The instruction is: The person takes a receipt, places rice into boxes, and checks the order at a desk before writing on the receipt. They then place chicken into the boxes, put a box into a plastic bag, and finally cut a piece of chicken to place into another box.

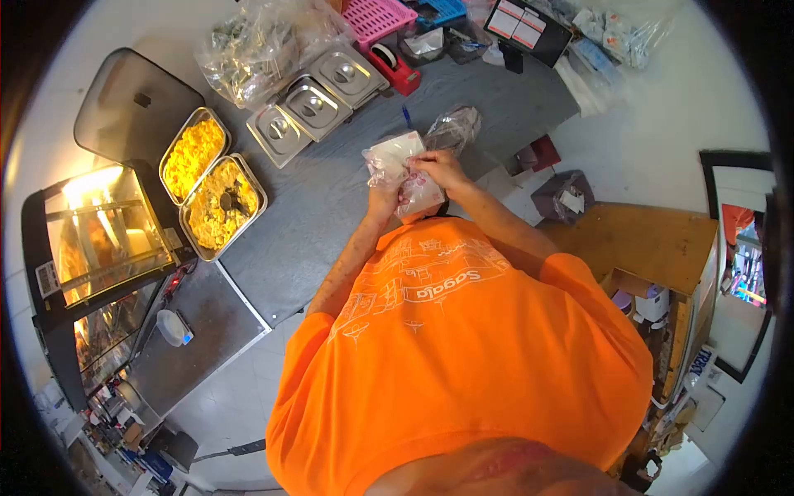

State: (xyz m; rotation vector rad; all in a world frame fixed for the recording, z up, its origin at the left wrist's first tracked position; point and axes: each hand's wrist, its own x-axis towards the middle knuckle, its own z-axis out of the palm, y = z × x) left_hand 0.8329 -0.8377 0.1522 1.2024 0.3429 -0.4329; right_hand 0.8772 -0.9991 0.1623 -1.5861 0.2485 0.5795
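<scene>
A white box with pink markings (422, 194), partly inside a clear plastic bag, is held close to my chest at the table's edge. My left hand (384, 195) is closed around the bag's left side, its fingers partly hidden by the plastic. Above the box's right side, my right hand (440, 169) pinches the bag with its fingertips. Another crumpled clear bag (453, 129) lies on the dark table (331, 194) just beyond my right hand.
Three lidded steel containers (311, 107) stand beyond my hands. To the left are two trays of yellow food (222, 204) and a lit display case (103, 236). A red tape dispenser (402, 76), pink basket (379, 18) and screen (527, 31) line the back.
</scene>
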